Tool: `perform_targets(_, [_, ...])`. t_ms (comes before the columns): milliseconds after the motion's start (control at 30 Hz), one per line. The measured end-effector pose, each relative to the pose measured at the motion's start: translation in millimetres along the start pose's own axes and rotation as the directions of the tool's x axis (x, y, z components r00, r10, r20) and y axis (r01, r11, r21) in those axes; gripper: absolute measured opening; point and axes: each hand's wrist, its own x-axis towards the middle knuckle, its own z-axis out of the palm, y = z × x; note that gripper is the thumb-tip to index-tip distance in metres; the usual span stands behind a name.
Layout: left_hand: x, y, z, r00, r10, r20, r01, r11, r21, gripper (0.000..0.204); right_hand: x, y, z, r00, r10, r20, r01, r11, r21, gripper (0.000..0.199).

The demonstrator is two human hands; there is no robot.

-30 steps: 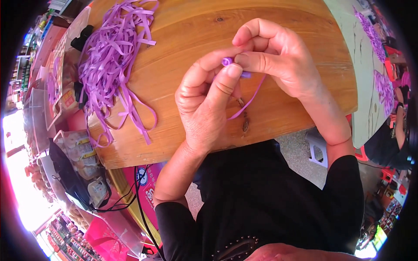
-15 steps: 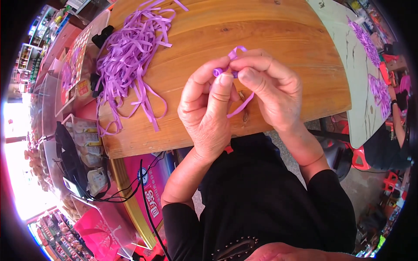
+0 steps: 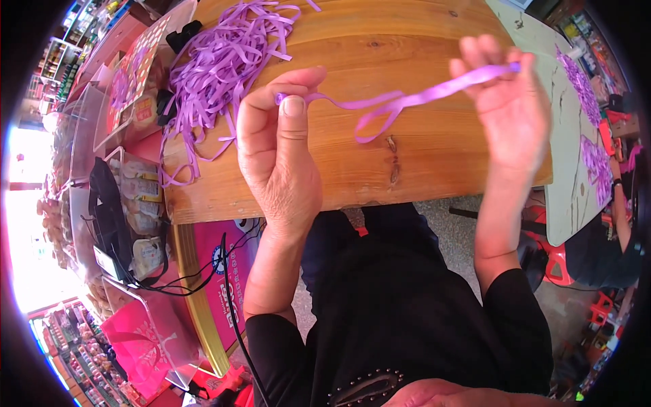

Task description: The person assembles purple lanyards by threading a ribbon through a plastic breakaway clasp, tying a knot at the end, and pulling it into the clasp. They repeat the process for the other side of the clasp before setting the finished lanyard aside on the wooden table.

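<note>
A narrow purple ribbon (image 3: 460,83) stretches between my two hands above the table, slack and looped in its middle. My left hand (image 3: 279,152) pinches one end, where a small darker purple roll or tip shows by the thumb. At the other end my right hand (image 3: 510,119) is raised to the right, its thumb and forefinger closed on a small purple tip; the other fingers are loosely bent and blurred. Beyond my left hand lies a tangled heap of purple ribbons (image 3: 224,64).
The wooden table (image 3: 427,166) curves in front of me. To its right stands a white marbled table (image 3: 559,210) with more purple ribbon heaps (image 3: 597,169). At far right are a person's arm (image 3: 620,217) and a red stool (image 3: 557,264). Dark cables (image 3: 178,292) hang at left.
My hands were close together over the ribbon; now they are apart, the right moved right and up, the left to the left. The ribbon has been drawn out between them.
</note>
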Motion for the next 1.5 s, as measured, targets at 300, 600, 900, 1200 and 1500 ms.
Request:
perform_targets(300, [-3.9,19.9,-1.1,0.898,-0.431,0.092,0.44,0.885,-0.149,0.014,12.4,1.2,7.7,0.998,-0.067,-0.006,0.052,0.829,-0.557,0.024])
perform_targets(600, [-16.5,19.3,18.9,0.893,-0.426,0.144,0.417,0.905,0.089,0.019,-3.8,23.6,37.6,0.972,0.001,0.234,0.208,0.454,-0.866,0.029])
perform_targets(900, [-17.9,1.3,17.3,0.913,-0.314,0.259,0.294,0.949,0.115,0.012,-11.1,36.2,28.4,0.964,-0.033,0.262,0.237,0.551,-0.801,0.026])
perform_targets(1200, [-21.9,-4.6,21.0,0.893,-0.382,0.237,0.385,0.922,0.036,0.011,-11.6,39.9,20.6,0.973,-0.016,0.23,0.192,0.608,-0.77,0.016])
perform_targets(1500, [-22.7,1.4,19.4,0.888,-0.401,0.224,0.367,0.913,0.176,0.009,-16.8,44.1,21.5,0.987,-0.013,0.158,0.138,0.56,-0.817,0.021])
